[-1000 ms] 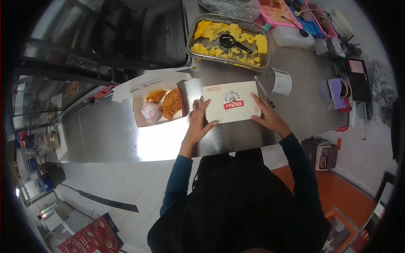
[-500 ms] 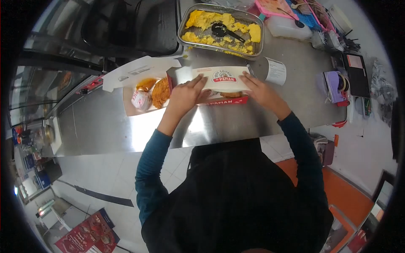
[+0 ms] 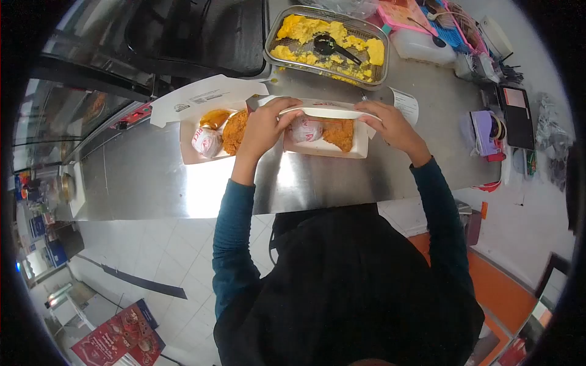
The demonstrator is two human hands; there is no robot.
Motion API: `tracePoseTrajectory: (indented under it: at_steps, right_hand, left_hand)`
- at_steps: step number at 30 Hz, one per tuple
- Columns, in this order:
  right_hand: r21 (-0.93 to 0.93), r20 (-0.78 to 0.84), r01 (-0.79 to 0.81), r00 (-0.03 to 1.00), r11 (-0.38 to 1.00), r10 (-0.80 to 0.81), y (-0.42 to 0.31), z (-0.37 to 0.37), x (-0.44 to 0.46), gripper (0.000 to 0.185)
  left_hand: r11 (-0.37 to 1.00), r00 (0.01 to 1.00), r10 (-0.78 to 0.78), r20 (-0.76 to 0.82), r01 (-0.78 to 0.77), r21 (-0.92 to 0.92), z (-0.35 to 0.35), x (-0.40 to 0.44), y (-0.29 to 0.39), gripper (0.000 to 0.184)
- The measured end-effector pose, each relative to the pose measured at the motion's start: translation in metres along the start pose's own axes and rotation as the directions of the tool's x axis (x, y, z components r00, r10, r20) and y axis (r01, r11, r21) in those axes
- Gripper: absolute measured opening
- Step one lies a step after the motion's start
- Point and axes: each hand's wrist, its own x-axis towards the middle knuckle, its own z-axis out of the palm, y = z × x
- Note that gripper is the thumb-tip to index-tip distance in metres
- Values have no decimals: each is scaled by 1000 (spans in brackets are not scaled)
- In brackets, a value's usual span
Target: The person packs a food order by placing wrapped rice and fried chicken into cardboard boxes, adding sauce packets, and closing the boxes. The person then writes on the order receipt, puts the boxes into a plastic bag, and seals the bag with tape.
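Observation:
A paper food box (image 3: 326, 152) sits on the steel counter in front of me, its lid (image 3: 323, 113) held partly up. My left hand (image 3: 268, 125) pinches the lid's left end and my right hand (image 3: 392, 127) grips its right end, thumbs underneath. Inside lie a round wrapped rice portion (image 3: 305, 130) and a piece of fried chicken (image 3: 340, 134). To the left, near my left hand, a second box (image 3: 204, 161) stands with its lid (image 3: 201, 97) folded back. It holds a wrapped rice portion (image 3: 206, 143), fried chicken (image 3: 234, 133) and an amber-coloured item (image 3: 215, 118).
Behind the boxes is a metal tray (image 3: 329, 76) of yellow crumbly food with a black scoop (image 3: 332, 47). A printed paper slip (image 3: 405, 107) lies beyond my right hand. Farther right stands a purple tape dispenser (image 3: 482, 129). A black tray (image 3: 195, 36) is at the back left.
The right box's lid has gone from nearly closed to raised, uncovering the rice and chicken. My fingers, earlier flat on top, are now wrapped round its front edge.

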Motion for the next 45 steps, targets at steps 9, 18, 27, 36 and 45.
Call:
tracePoseTrajectory:
  at_steps: [9, 18, 27, 36, 45]
  right_hand:
    - [273, -71, -32, 996, 962, 53, 9, 18, -6, 32]
    - [478, 0, -162, 983, 863, 184, 18, 14, 7, 35]
    - [308, -41, -86, 994, 947, 104, 34, 30, -15, 41]
    - [665, -247, -148, 881, 732, 403, 14, 65, -19, 40]
    - [566, -390, -103, 841, 818, 376, 12, 81, -21, 41]
  left_hand:
    - [997, 997, -77, 15, 77, 4, -4, 3, 8, 36]
    - [984, 969, -178, 173, 170, 56, -16, 25, 8, 42]
    - [993, 987, 74, 142, -60, -100, 1, -4, -18, 43]
    - [941, 972, -229, 49, 234, -243, 22, -13, -17, 51]
    - [947, 987, -154, -51, 132, -294, 38, -13, -31, 55]
